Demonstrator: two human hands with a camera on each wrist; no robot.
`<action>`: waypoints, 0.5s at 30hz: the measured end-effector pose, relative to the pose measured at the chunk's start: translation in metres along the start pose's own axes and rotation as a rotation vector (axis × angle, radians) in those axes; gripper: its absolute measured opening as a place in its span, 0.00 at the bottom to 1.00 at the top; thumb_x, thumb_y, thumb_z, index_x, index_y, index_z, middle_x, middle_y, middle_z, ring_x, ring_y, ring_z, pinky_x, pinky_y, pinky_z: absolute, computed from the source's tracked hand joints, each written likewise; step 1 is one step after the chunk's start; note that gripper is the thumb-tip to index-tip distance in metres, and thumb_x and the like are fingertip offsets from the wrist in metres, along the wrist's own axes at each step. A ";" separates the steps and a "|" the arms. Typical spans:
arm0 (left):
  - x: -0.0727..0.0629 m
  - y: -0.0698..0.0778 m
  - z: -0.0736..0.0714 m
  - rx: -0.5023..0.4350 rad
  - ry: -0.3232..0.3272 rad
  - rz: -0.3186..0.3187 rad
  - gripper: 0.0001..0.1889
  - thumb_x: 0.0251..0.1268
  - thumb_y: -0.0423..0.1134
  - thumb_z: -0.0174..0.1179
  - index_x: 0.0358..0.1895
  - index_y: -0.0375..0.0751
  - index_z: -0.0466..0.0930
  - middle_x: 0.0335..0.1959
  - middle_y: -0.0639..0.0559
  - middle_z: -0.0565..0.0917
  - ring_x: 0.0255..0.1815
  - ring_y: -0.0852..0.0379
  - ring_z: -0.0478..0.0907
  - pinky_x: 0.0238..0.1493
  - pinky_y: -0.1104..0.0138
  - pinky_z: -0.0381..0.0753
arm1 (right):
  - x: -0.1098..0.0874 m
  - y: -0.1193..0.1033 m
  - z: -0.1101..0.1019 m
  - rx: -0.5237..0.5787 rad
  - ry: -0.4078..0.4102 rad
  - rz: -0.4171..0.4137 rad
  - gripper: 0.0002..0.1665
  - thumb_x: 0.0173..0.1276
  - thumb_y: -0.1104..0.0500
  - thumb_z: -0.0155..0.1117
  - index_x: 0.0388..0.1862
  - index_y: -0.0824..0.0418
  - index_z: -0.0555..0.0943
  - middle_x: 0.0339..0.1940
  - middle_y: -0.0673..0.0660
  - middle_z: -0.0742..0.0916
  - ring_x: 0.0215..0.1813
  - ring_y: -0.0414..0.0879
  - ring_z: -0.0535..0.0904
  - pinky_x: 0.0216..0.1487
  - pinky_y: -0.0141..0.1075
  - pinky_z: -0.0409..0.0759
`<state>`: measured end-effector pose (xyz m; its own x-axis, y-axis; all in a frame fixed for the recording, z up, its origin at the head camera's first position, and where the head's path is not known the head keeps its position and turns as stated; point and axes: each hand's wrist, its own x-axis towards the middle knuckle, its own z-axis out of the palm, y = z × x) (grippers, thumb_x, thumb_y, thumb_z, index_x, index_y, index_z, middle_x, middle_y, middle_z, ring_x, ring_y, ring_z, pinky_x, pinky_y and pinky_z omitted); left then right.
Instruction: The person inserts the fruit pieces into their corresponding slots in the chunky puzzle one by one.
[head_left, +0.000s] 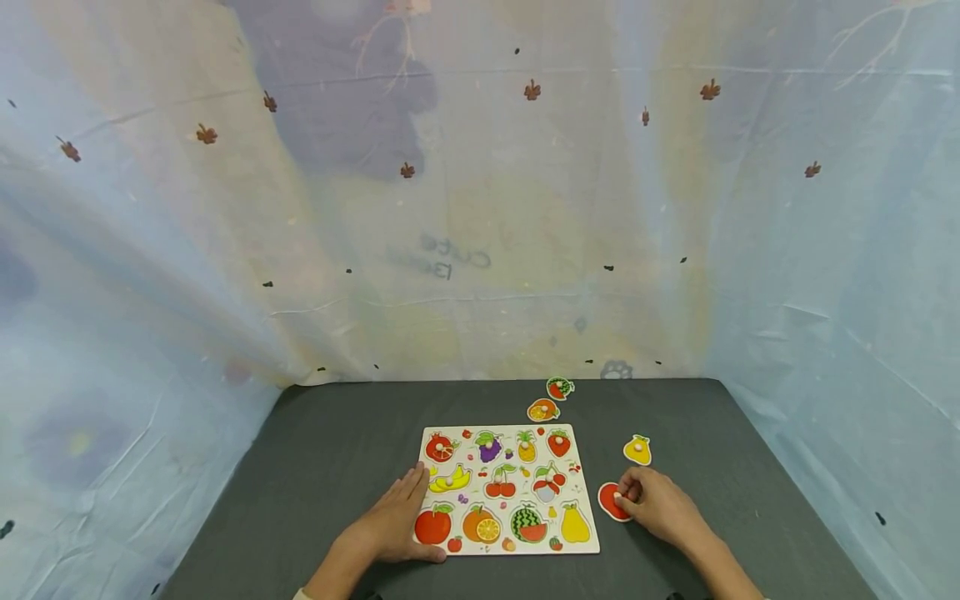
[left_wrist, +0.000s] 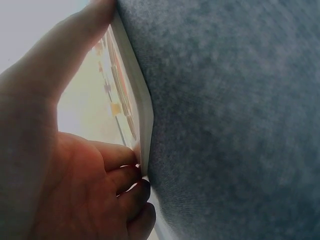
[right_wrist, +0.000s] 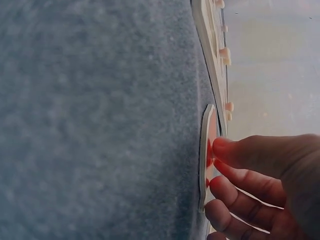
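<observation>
A white fruit puzzle board [head_left: 590, 543] lies on the dark table, with several knobbed pieces in its upper rows and fruit pictures along the bottom row. My left hand [head_left: 392, 517] rests along the board's left edge, fingers extended at the side and thumb at the lower corner. Right of the board, my right hand [head_left: 663, 506] pinches a red fruit puzzle piece [head_left: 608, 497] between thumb and fingers. In the right wrist view that piece [right_wrist: 204, 160] lies close against the cloth, its knob largely hidden by the fingertips.
Beyond the right hand lies a loose yellow pear piece [head_left: 637, 451]. Behind the board are an orange piece [head_left: 542, 410] and a watermelon piece [head_left: 559, 389]. A patterned curtain [head_left: 480, 208] hangs around the back and sides of the dark table [head_left: 330, 450].
</observation>
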<state>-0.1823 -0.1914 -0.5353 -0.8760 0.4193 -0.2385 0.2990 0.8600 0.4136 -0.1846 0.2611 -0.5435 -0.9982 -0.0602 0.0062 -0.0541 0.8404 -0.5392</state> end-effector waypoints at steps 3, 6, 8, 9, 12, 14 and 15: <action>0.000 0.000 0.000 -0.002 -0.003 -0.004 0.68 0.51 0.67 0.80 0.84 0.26 0.53 0.87 0.33 0.53 0.87 0.35 0.51 0.85 0.40 0.52 | 0.000 -0.001 -0.001 0.000 0.005 -0.007 0.13 0.65 0.59 0.81 0.31 0.51 0.82 0.27 0.46 0.80 0.28 0.42 0.73 0.30 0.37 0.72; 0.001 -0.001 0.000 -0.005 -0.005 -0.005 0.69 0.51 0.66 0.81 0.84 0.26 0.53 0.87 0.33 0.53 0.87 0.35 0.51 0.85 0.40 0.53 | 0.001 -0.003 -0.002 -0.004 0.017 -0.015 0.12 0.65 0.59 0.81 0.32 0.51 0.82 0.26 0.45 0.80 0.27 0.41 0.73 0.30 0.37 0.72; 0.001 -0.001 0.001 -0.007 -0.006 -0.006 0.69 0.51 0.67 0.81 0.84 0.26 0.53 0.87 0.33 0.53 0.87 0.35 0.51 0.85 0.40 0.53 | 0.002 -0.005 -0.003 -0.007 0.025 -0.022 0.12 0.66 0.59 0.81 0.32 0.51 0.82 0.26 0.45 0.80 0.28 0.41 0.72 0.30 0.37 0.72; 0.001 -0.001 0.001 -0.008 -0.008 -0.007 0.69 0.51 0.66 0.81 0.84 0.26 0.53 0.87 0.33 0.53 0.87 0.35 0.52 0.85 0.40 0.53 | 0.002 -0.007 -0.003 -0.008 0.029 -0.027 0.12 0.66 0.59 0.81 0.32 0.51 0.82 0.26 0.45 0.80 0.28 0.41 0.72 0.30 0.37 0.72; 0.001 -0.001 0.001 -0.011 -0.012 -0.013 0.69 0.51 0.66 0.81 0.84 0.27 0.53 0.87 0.34 0.53 0.87 0.35 0.51 0.85 0.40 0.53 | 0.004 -0.011 -0.003 -0.009 0.039 -0.041 0.11 0.67 0.58 0.80 0.33 0.51 0.82 0.26 0.45 0.80 0.27 0.41 0.72 0.30 0.36 0.71; 0.001 -0.001 0.001 -0.010 -0.013 -0.016 0.69 0.51 0.66 0.81 0.85 0.27 0.52 0.87 0.34 0.53 0.87 0.35 0.51 0.85 0.40 0.53 | 0.006 -0.015 -0.002 -0.007 0.038 -0.049 0.11 0.67 0.57 0.80 0.34 0.51 0.83 0.27 0.44 0.80 0.27 0.40 0.71 0.29 0.36 0.71; 0.001 -0.001 0.001 -0.011 -0.014 -0.017 0.69 0.51 0.66 0.81 0.85 0.27 0.52 0.87 0.34 0.53 0.87 0.35 0.51 0.85 0.40 0.53 | 0.007 -0.018 -0.002 -0.008 0.038 -0.054 0.11 0.68 0.57 0.80 0.35 0.50 0.83 0.27 0.44 0.80 0.26 0.40 0.71 0.29 0.35 0.71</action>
<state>-0.1834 -0.1914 -0.5373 -0.8757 0.4083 -0.2577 0.2797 0.8640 0.4187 -0.1908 0.2469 -0.5325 -0.9941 -0.0849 0.0671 -0.1076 0.8408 -0.5305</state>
